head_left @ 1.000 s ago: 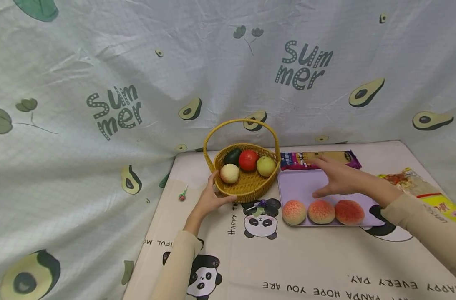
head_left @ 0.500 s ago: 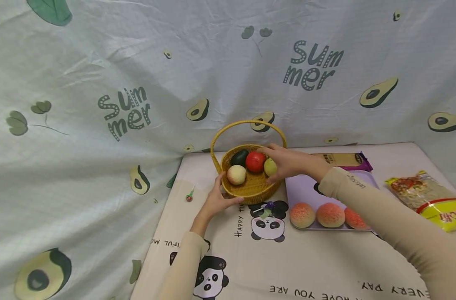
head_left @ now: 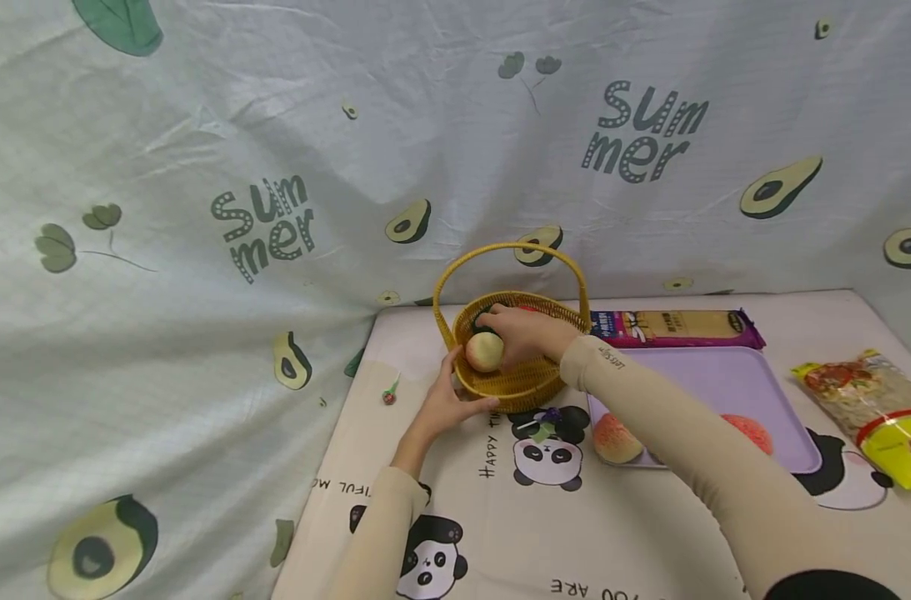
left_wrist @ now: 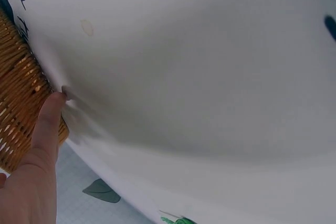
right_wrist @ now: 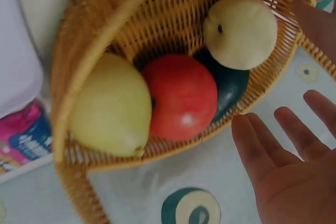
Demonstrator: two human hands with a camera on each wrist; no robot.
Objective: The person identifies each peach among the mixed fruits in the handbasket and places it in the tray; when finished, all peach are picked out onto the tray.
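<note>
A yellow wicker basket with a tall hoop handle stands at the back of the table. My left hand rests against its left front, with a straight thumb along the outer wall. Inside lie a pale peach, a red tomato, a dark green oval fruit and a yellow-green pear-like fruit. My right hand reaches over the basket beside the peach. Its fingers are spread in the right wrist view, and nothing is gripped there. From the head, this hand hides most of the tomato and the pear-like fruit.
Right of the basket lies a lilac tray with rosy peaches along its front edge, partly hidden by my right sleeve. Behind it is a purple-ended noodle packet. A yellow food bag lies farther right; a small lollipop-like item lies left.
My right hand has moved left from above the tray, across the pear-like fruit, to beside the pale peach. The left hand stays at the basket. The whole head view has shifted slightly.
</note>
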